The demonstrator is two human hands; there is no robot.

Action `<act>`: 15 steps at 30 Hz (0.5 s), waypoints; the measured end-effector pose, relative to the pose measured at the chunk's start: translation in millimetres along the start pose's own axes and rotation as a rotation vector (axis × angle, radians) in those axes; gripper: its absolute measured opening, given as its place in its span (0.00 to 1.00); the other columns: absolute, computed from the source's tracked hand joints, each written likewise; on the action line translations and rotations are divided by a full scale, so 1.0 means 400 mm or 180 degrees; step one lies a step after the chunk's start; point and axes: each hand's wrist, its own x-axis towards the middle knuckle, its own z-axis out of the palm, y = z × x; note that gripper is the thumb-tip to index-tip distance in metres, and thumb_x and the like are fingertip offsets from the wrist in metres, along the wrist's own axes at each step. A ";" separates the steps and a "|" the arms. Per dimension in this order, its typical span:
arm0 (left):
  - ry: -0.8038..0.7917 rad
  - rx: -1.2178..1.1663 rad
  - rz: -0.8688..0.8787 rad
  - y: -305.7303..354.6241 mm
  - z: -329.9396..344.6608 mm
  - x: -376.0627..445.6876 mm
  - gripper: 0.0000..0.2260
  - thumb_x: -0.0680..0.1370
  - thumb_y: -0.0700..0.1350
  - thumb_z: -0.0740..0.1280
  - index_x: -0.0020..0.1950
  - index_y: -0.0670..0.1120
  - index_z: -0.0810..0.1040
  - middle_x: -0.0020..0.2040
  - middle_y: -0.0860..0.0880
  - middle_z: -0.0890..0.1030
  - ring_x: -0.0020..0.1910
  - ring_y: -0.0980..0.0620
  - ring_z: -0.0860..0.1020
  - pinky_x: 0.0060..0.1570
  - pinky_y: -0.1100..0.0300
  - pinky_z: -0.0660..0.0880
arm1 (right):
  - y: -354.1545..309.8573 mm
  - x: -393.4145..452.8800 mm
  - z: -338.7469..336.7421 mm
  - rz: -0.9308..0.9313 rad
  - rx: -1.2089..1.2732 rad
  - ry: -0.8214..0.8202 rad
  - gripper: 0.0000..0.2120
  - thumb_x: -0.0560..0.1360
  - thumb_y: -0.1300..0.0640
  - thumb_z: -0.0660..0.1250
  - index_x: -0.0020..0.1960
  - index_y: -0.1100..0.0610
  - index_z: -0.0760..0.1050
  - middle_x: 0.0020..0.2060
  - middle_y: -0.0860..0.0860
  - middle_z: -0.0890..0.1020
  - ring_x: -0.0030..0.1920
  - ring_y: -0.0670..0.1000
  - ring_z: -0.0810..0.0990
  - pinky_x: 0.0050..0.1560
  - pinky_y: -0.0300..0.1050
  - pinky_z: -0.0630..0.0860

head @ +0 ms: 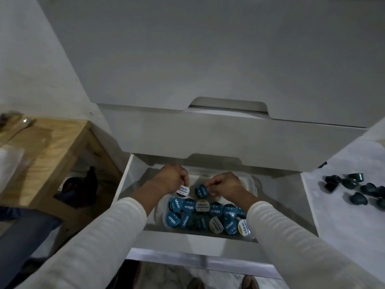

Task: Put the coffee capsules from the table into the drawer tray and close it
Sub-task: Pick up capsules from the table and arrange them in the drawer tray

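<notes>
The lowest drawer (135,172) of a white cabinet stands pulled out, and a clear plastic tray (251,182) lies inside it. Several blue-lidded and white-lidded capsules (208,215) fill the tray's near half. My left hand (171,178) pinches a white-lidded capsule (182,191) just above the tray's far left part. Beside it, my right hand (224,184) pinches a blue-lidded capsule (201,189) over the tray's middle. Several dark green capsules (354,189) lie scattered on the white table (343,215) to the right of the drawer.
Above the open drawer a second drawer front (229,136) juts out slightly. A wooden side table (62,142) stands to the left, with dark items on the floor under it. My feet (223,283) show below the drawer front.
</notes>
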 end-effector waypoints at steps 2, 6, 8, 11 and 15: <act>-0.0017 0.0022 0.0020 -0.003 -0.003 0.000 0.10 0.76 0.36 0.64 0.46 0.46 0.83 0.51 0.49 0.83 0.48 0.54 0.79 0.45 0.66 0.73 | -0.001 0.006 0.011 0.0014 0.0044 -0.0053 0.08 0.68 0.70 0.71 0.46 0.63 0.82 0.40 0.56 0.82 0.31 0.45 0.78 0.32 0.28 0.77; 0.0030 0.0149 0.0112 -0.007 -0.009 0.000 0.09 0.76 0.35 0.64 0.47 0.45 0.84 0.51 0.48 0.84 0.48 0.53 0.80 0.46 0.66 0.72 | -0.007 0.019 0.031 0.0004 0.0018 -0.0100 0.08 0.67 0.69 0.71 0.46 0.63 0.82 0.34 0.51 0.81 0.31 0.46 0.78 0.34 0.29 0.78; 0.0050 0.0263 0.0165 -0.010 -0.013 -0.003 0.10 0.75 0.34 0.64 0.47 0.45 0.84 0.50 0.47 0.84 0.49 0.52 0.80 0.49 0.65 0.74 | -0.011 0.021 0.039 -0.0028 -0.0009 -0.0091 0.08 0.67 0.69 0.71 0.46 0.63 0.82 0.37 0.53 0.82 0.31 0.46 0.79 0.34 0.29 0.77; 0.0101 0.0361 0.0195 -0.015 -0.015 -0.009 0.12 0.75 0.32 0.63 0.47 0.45 0.84 0.49 0.47 0.84 0.48 0.51 0.81 0.50 0.63 0.76 | -0.012 0.021 0.048 -0.0084 -0.0041 -0.0072 0.09 0.67 0.69 0.71 0.47 0.62 0.82 0.44 0.57 0.84 0.37 0.48 0.80 0.37 0.30 0.78; 0.0174 0.0509 0.0257 -0.017 -0.010 -0.020 0.12 0.75 0.31 0.64 0.46 0.45 0.83 0.49 0.46 0.84 0.47 0.50 0.81 0.50 0.61 0.78 | -0.014 0.020 0.058 -0.0159 -0.0021 -0.0040 0.09 0.67 0.69 0.71 0.46 0.62 0.82 0.47 0.56 0.84 0.43 0.50 0.81 0.39 0.32 0.77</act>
